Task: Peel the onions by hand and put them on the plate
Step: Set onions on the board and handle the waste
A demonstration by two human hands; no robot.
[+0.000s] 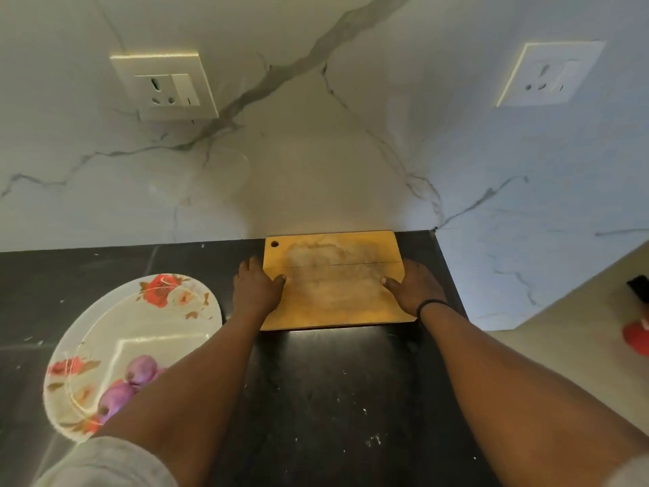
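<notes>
From my head view, my left hand [257, 288] and right hand [414, 288] clasp the side edges of the wooden cutting board [333, 279], thumbs on top. The purple onions [131, 381] sit on the floral plate [105, 321] at my left. I judge an even, level grip keeps the board square.

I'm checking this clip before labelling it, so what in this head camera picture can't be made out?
- Purple peeled onions on the floral white plate: the left forearm covers some, so no count.
- Fingers of the left hand and right hand at the edges of the wooden cutting board: only the thumbs show on top.
- Red object and black object on the floor: cut off by the right edge.
</notes>
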